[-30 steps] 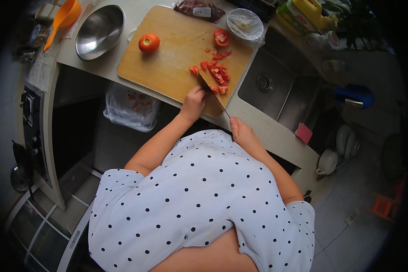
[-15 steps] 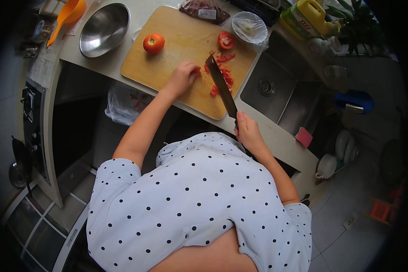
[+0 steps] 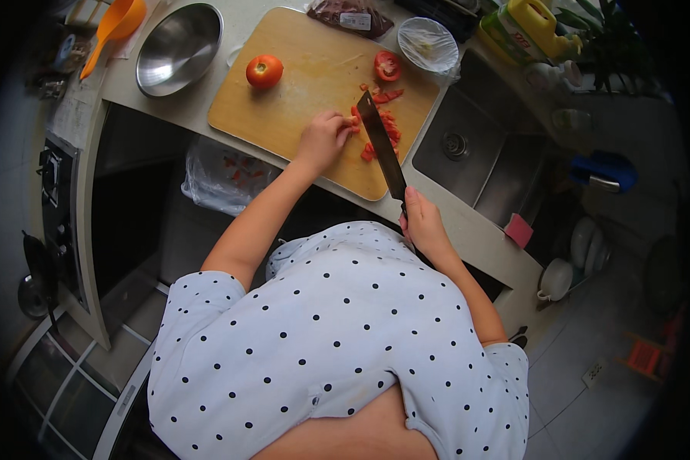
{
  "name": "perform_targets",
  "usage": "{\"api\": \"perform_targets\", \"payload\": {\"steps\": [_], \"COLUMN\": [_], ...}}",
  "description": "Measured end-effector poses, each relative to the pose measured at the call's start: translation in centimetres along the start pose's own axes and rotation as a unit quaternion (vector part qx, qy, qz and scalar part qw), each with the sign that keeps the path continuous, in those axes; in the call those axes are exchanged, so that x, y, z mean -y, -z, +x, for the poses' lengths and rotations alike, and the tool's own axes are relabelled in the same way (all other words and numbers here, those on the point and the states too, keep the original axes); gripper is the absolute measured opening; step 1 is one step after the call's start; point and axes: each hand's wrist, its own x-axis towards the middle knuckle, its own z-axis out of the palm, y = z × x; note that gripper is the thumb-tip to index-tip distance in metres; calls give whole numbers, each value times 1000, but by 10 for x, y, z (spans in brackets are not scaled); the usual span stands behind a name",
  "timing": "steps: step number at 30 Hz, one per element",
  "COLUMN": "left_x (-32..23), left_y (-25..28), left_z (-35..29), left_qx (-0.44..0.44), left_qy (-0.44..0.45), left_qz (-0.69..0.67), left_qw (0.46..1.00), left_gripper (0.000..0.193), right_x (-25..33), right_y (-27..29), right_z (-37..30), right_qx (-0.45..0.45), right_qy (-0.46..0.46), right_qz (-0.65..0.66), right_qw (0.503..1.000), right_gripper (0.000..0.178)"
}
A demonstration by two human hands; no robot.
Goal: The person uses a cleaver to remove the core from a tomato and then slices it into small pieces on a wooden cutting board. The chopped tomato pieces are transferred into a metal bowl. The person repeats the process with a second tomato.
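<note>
My right hand [image 3: 424, 224] is wrapped round the handle of a dark-bladed kitchen knife [image 3: 383, 146], whose blade slants up and left over the wooden cutting board [image 3: 307, 69]. Just left of the blade, my left hand [image 3: 323, 142] has its fingertips pinched on a small red tomato piece [image 3: 353, 121]. Chopped tomato [image 3: 392, 126] lies in a loose pile on the blade's right side. Beyond the pile rests a cut tomato half [image 3: 387, 66], cut face showing. A whole tomato [image 3: 264, 72] sits on the board's left part.
Left of the board stands a steel bowl [image 3: 179, 50], with an orange ladle-shaped tool [image 3: 123, 19] farther left. A sink [image 3: 456, 165] borders the board's right side. Behind are a film-covered bowl [image 3: 428, 44] and bagged dark-red food [image 3: 350, 17]. A plastic bag [image 3: 226, 175] hangs below the counter edge.
My left hand has moved right, closer to the knife blade, and its fingers now meet the tomato piece there. The knife stays in my right hand, almost in the same place.
</note>
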Motion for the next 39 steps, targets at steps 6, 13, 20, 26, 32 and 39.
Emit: {"api": "perform_targets", "payload": {"steps": [6, 13, 20, 26, 32, 39], "left_x": [5, 20, 10, 14, 19, 15], "left_y": [-6, -11, 24, 12, 7, 14], "left_z": [-3, -3, -23, -28, -31, 16], "left_qx": [-46, -37, -24, -58, -50, -8], "left_qy": [-87, -107, -34, -127, -113, -144], "left_qz": [43, 71, -68, -8, 5, -34], "left_qw": [994, 991, 997, 990, 992, 989], "left_gripper": [10, 9, 12, 14, 12, 26], "right_x": [9, 9, 31, 29, 27, 34], "right_y": [-12, -39, -24, -13, -37, -16], "right_z": [0, 30, 27, 9, 37, 31], "right_qx": [-7, -62, -14, 32, 10, -14], "right_qy": [6, 85, 8, 45, 86, 34], "right_qz": [-112, -147, -50, -155, -155, 13], "right_qw": [994, 983, 999, 986, 984, 999], "right_gripper": [47, 43, 41, 43, 43, 47]}}
